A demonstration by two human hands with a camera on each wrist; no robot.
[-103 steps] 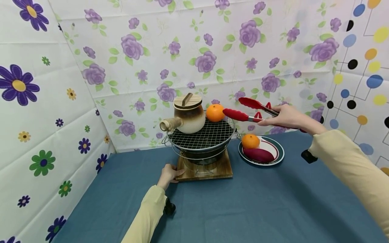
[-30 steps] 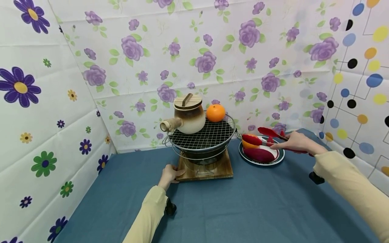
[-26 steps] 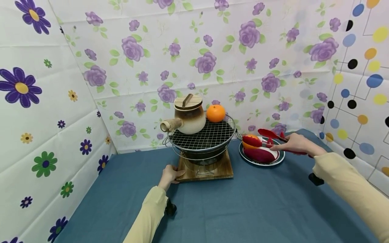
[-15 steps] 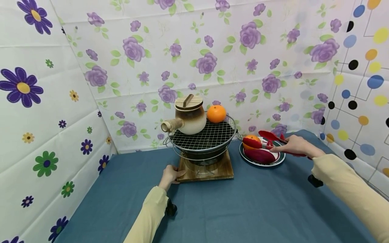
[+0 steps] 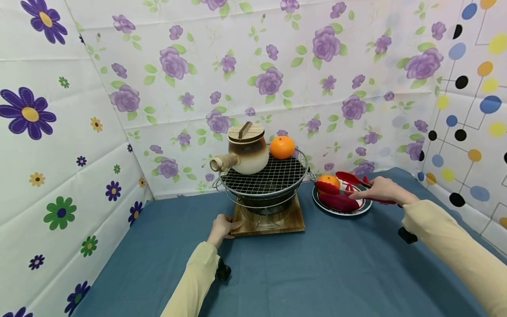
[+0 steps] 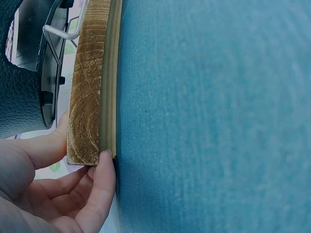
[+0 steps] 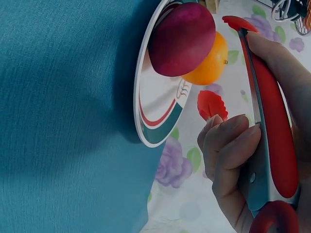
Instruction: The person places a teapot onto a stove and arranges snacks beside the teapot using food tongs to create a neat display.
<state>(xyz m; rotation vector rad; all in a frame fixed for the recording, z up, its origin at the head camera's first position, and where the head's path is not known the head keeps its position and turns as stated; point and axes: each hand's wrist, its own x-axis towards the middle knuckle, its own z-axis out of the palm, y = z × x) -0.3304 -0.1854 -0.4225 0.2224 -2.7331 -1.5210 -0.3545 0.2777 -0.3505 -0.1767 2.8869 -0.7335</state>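
My left hand (image 5: pixel 219 228) grips the near left corner of a wooden board (image 5: pixel 277 226); in the left wrist view the thumb lies on top and the fingers (image 6: pixel 102 184) reach under its edge. My right hand (image 5: pixel 382 191) holds red-tipped kitchen tongs (image 7: pixel 277 141), their tips spread apart, over a plate (image 7: pixel 170 131). On that plate lie a purple sweet potato (image 7: pixel 184 39) and an orange (image 7: pixel 214 65). In the head view the lower tong tip (image 5: pixel 328 188) covers part of the orange and the potato's upper edge. Nothing is visibly pinched between the tips.
A round grill (image 5: pixel 269 185) with a wire mesh stands on the board. It bears a clay pot (image 5: pixel 253 160) with a wooden lid and side handle, plus another orange (image 5: pixel 282 147). Blue cloth (image 5: pixel 317 273) covers the table; patterned sheets (image 5: pixel 222 88) hang behind and at the sides.
From beside the orange on the grill, my right hand has brought the tongs down to the plate, and lately dipped them slightly toward the sweet potato. My left hand has stayed on the board.
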